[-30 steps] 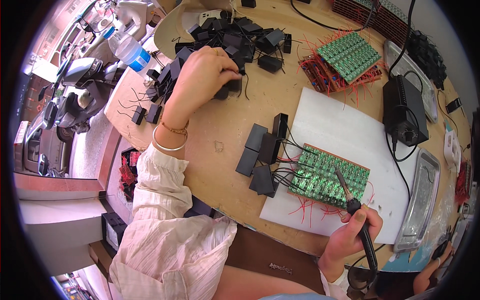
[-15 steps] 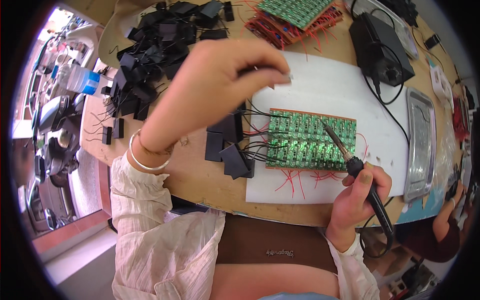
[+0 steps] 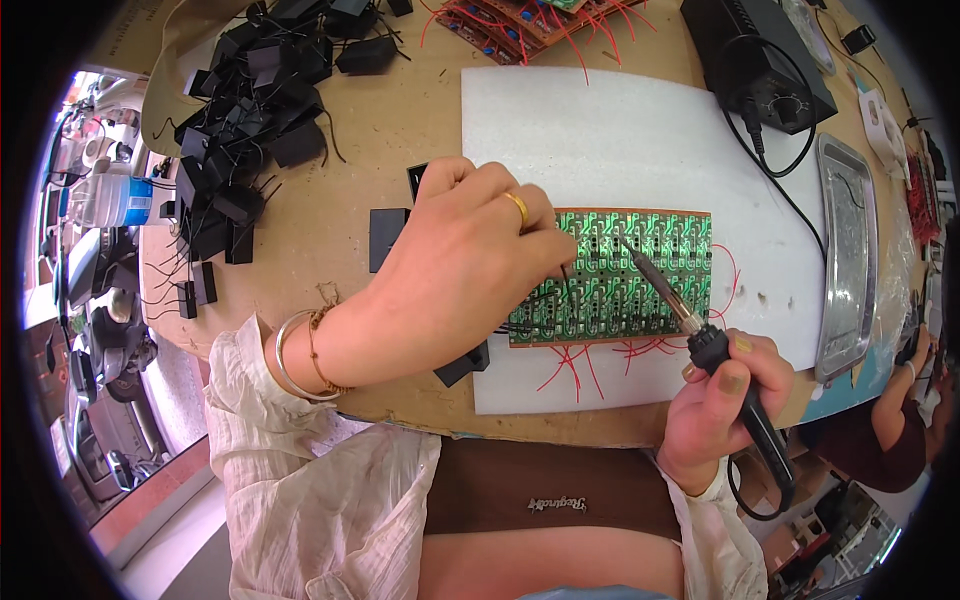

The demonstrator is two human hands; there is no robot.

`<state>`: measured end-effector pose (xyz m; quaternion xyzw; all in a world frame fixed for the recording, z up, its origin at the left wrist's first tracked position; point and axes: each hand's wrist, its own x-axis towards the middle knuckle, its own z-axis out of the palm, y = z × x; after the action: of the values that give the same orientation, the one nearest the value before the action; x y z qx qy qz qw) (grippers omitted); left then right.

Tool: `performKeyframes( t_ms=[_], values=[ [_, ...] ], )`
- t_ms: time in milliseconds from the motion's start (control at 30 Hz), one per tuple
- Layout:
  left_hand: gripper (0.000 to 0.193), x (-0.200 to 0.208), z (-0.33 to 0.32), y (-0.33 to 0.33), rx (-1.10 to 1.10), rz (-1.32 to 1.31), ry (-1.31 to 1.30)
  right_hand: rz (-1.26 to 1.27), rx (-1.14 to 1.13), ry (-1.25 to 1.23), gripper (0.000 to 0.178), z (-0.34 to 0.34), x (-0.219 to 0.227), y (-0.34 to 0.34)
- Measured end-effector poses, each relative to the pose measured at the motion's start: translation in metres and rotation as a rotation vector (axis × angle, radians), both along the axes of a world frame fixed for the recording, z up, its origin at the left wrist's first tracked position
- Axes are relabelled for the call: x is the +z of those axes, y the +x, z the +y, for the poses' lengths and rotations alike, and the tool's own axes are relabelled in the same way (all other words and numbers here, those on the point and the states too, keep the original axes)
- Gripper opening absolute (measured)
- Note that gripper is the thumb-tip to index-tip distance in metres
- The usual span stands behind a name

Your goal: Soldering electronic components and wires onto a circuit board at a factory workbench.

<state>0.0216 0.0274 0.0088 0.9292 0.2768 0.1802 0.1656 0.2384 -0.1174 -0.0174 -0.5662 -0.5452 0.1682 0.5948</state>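
Observation:
My left hand (image 3: 470, 245) reaches over the left part of a green circuit board panel (image 3: 640, 305). Its thumb and fingers are pinched around a thin black wire (image 3: 568, 287), whose end points down at the board. My right hand (image 3: 725, 405) grips a soldering iron (image 3: 765, 440) by its black handle. The iron's tip is over the upper middle of the panel; whether it touches cannot be told. Beneath and beside my left hand lie black rectangular boxes (image 3: 388, 240), partly hidden, with black wires running to the panel. Red wires (image 3: 570, 365) stick out below it.
A white foam sheet (image 3: 560, 120) lies under the panel. A heap of black wired boxes (image 3: 265, 70) is at the far left, stacked boards (image 3: 520, 35) at the back. To the right are a black soldering station (image 3: 760, 70), its cable and a metal tray (image 3: 845, 260).
My left hand has come down from above the foam sheet to the panel's left part, with a black wire in its pinch. The soldering iron stays over the panel. The whole view has shifted slightly.

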Motion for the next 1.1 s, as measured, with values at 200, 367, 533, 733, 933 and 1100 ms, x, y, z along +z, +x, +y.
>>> performKeyframes(
  t_ms=[200, 367, 533, 733, 933, 1100],
  values=[
    [0.021, 0.012, 0.002, -0.007, 0.008, 0.05, -0.054, -0.014, 0.021, -0.001, 0.03, 0.001, -0.004, 0.004],
    [0.02, 0.015, 0.013, -0.013, -0.059, -0.033, -0.324, -0.011, 0.038, -0.023, 0.031, -0.001, -0.003, 0.006],
    [0.014, 0.013, 0.016, -0.013, -0.062, -0.074, -0.343, -0.033, 0.056, -0.004, 0.031, -0.004, -0.003, 0.008],
    [0.013, -0.002, 0.006, -0.002, -0.013, -0.104, -0.118, -0.063, 0.126, -0.008, 0.031, -0.01, -0.002, 0.009],
    [0.012, -0.009, 0.0, 0.002, 0.008, -0.051, 0.002, -0.032, 0.169, -0.023, 0.032, -0.006, -0.005, 0.004],
    [0.012, -0.01, 0.0, 0.003, 0.026, -0.055, -0.009, 0.0, 0.194, -0.021, 0.031, -0.002, -0.006, 0.001]
  ],
)
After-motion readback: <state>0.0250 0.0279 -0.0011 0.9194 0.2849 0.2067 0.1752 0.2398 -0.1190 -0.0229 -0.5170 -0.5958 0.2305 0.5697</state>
